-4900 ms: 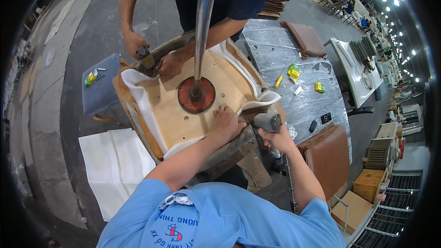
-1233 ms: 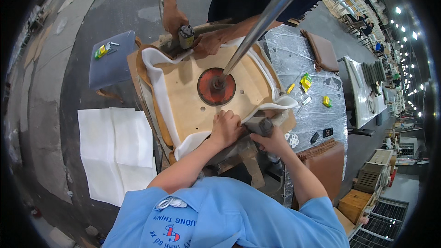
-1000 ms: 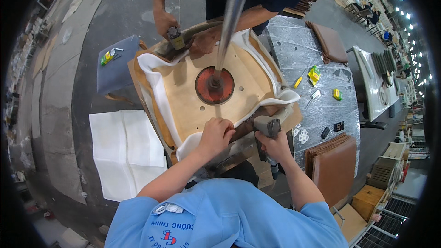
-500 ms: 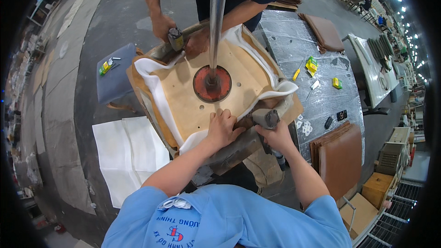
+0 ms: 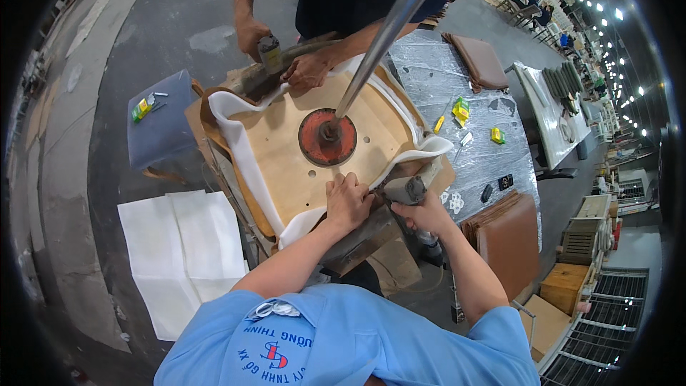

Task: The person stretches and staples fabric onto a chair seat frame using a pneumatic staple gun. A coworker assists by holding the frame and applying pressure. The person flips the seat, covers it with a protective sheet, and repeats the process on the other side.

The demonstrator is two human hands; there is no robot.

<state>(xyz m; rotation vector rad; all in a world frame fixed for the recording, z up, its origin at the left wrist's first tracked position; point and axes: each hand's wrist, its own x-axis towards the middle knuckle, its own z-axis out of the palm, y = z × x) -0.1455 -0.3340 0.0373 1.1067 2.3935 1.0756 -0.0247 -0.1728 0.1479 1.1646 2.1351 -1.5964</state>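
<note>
Shifted slightly since half a second earlier, left hand (image 5: 348, 200) pressed flat on white padding (image 5: 236, 164) at seat board (image 5: 286, 164) near edge, right hand (image 5: 427, 213) just beside, clenched around staple gun (image 5: 407, 189) aimed leftward.

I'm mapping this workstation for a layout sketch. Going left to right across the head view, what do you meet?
White sheets → blue stool → left hand → right hand → brown seat pads

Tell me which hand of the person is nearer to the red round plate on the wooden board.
Left. The left hand presses on the board's edge just below the red plate. The right hand holds a grey tool farther off, to the plate's lower right.
</note>
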